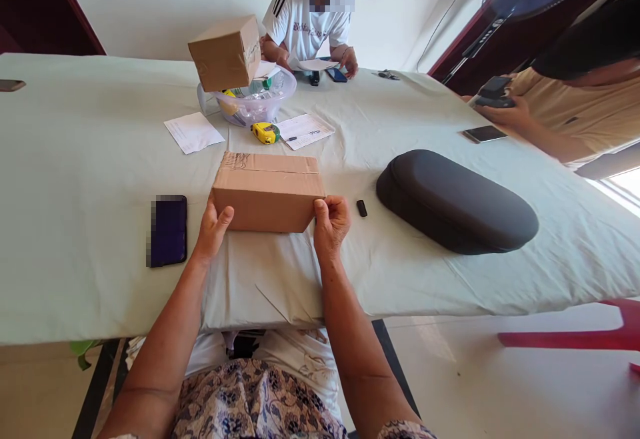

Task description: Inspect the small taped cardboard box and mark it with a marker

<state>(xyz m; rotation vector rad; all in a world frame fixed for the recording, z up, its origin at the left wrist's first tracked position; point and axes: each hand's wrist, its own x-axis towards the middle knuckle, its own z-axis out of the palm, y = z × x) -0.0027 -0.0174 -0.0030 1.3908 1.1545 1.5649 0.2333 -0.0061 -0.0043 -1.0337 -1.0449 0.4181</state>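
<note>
A brown cardboard box [267, 192] is in front of me, low over the cloth-covered table [280, 292]; whether its base touches the cloth I cannot tell. My left hand [213, 229] grips its left end, thumb on the near face and the other fingers hidden behind the side. At the near right corner, my right hand [331, 222] holds the box with its thumb against the edge and its fingers curled. A dark phone [169, 231] lies left of my left hand. Just right of my right hand is a small black object [361, 208].
A long black case [455, 202] occupies the right. Beyond the box are a yellow tape measure [265, 133], papers [194, 132] and a plastic basin [285, 89] with another cardboard box [225, 55] on it. One person [307, 32] sits opposite, another [560, 105] at right. A red stool [575, 340] stands below.
</note>
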